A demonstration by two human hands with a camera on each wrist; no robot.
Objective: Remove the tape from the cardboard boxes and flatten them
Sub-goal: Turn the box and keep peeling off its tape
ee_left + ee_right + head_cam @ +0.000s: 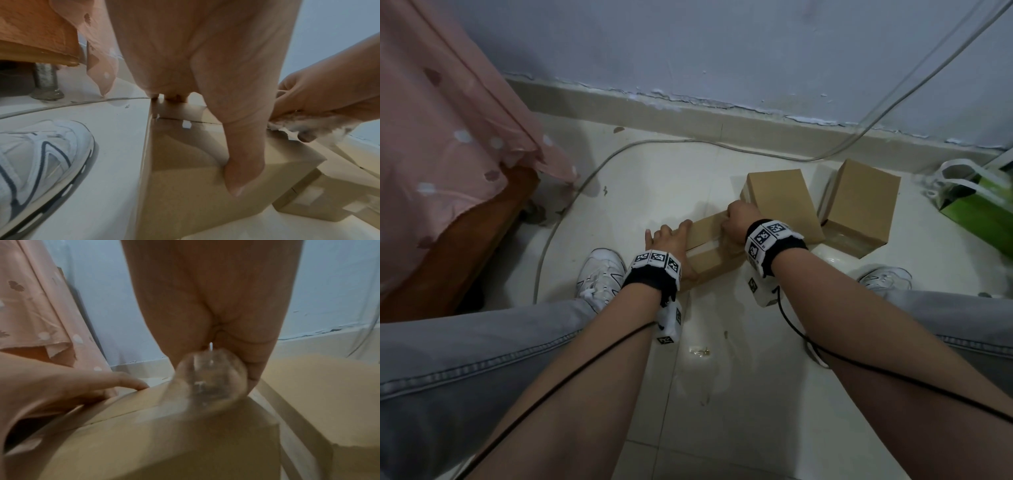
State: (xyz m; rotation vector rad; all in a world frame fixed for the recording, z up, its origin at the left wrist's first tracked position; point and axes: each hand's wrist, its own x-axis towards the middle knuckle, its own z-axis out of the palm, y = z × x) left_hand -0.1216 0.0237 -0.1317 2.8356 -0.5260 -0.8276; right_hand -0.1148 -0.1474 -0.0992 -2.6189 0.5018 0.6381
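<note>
Three brown cardboard boxes stand on the tiled floor. The nearest box (709,263) lies between my feet, with a pale strip of tape (703,247) across its top. My left hand (667,238) presses on its left end, fingers fairly straight at the edge and thumb (242,162) laid flat on the cardboard. My right hand (736,219) pinches a crumpled wad of clear tape (205,386) lifted off the box's top (164,443). In the left wrist view the peeled tape (308,127) hangs from those fingers (329,91). A second box (780,202) and a third box (859,209) stand behind, tape on their lower ends.
A bed with a pink spotted sheet (448,154) fills the left side. A grey cable (571,205) loops over the floor to the wall. A green bag (979,209) sits at the right. My white shoes (599,277) flank the nearest box.
</note>
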